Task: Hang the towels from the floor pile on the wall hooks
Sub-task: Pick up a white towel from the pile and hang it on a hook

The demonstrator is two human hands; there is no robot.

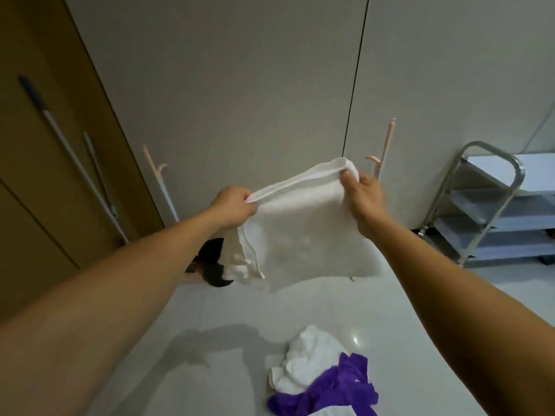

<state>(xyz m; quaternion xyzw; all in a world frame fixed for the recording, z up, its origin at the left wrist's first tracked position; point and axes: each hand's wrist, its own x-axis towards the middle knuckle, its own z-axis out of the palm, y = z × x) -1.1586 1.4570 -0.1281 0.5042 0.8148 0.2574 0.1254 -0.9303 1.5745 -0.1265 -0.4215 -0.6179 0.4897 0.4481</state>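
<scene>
Head view, looking down along 2 bare forearms reaching toward a pale wall. I see the left hand pinching a top corner of a white towel with curled fingers. The right hand grips the opposite corner, thumb on top. The towel hangs spread in the air between them, below the left hook and right hook, both pink. On the floor nearer me lie a crumpled white cloth and a purple cloth, touching. A metal cart stands at right.
</scene>
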